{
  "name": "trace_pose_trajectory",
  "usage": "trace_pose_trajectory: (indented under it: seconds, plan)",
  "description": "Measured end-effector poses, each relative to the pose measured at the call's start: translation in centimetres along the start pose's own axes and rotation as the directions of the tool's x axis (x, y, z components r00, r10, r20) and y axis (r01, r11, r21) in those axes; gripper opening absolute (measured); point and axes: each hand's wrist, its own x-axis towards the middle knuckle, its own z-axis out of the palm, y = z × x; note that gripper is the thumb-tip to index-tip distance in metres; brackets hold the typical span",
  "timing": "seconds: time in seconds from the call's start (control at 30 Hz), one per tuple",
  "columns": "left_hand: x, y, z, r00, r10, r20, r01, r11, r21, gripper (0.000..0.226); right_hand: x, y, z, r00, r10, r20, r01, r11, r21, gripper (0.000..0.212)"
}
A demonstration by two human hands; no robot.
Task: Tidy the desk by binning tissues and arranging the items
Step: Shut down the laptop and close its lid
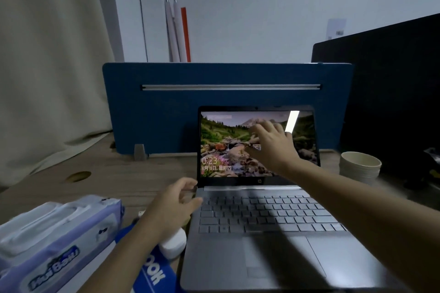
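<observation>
Head view: right hand (271, 143) outstretched before laptop (259, 233).

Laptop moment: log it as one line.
laptop open, screen lit | right hand reaching at screen | left hand at keyboard's left edge | tissue pack left

Bare desk (152, 171) left of laptop (262, 233), wipes pack (52, 228) front-left, cups (359, 166) right

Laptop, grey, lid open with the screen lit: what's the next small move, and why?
Probably fold the lid shut. The right hand reaches up at the screen of the grey open laptop, fingers spread, while the left hand rests at the hinge corner, steadying the base.
</observation>
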Motion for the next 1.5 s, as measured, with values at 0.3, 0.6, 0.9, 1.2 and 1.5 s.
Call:
trace_pose_trajectory:
  seconds: [0.3, 0.6, 0.9, 1.2, 1.5]
  plan:
    - [0.0, -0.6, 0.3, 1.0, 0.016, -0.004, -0.016, 1.0, 0.005, 0.033, 7.3, 2.7, -0.8, 0.99, 0.122, 0.068, -0.113, 0.985, -0.131, 0.075]
    - [-0.3, -0.2, 0.0, 1.0, 0.003, -0.028, -0.003, 1.0, -0.008, 0.028, 5.2, 1.9, -2.5, 0.997, 0.055, -0.05, -0.064, 0.975, -0.214, 0.075]
    - [-0.8, 0.7, -0.3, 0.994, 0.049, -0.099, -0.047, 0.999, 0.028, 0.018, 0.7, -0.1, -7.0, 0.99, 0.027, -0.139, -0.046, 0.989, -0.141, 0.064]
    - [-2.3, 1.7, -0.4, 0.973, 0.025, -0.227, -0.077, 0.972, -0.223, 0.036, -8.6, -2.5, -9.9, 0.977, -0.055, -0.205, 0.012, 0.979, -0.204, 0.06]
    - [-5.1, 2.0, -1.2, 0.99, -0.024, -0.141, -0.011, 0.969, -0.248, 0.072, -15.4, -3.3, -10.0, 0.983, -0.103, -0.151, 0.064, 0.968, -0.243, 0.062]
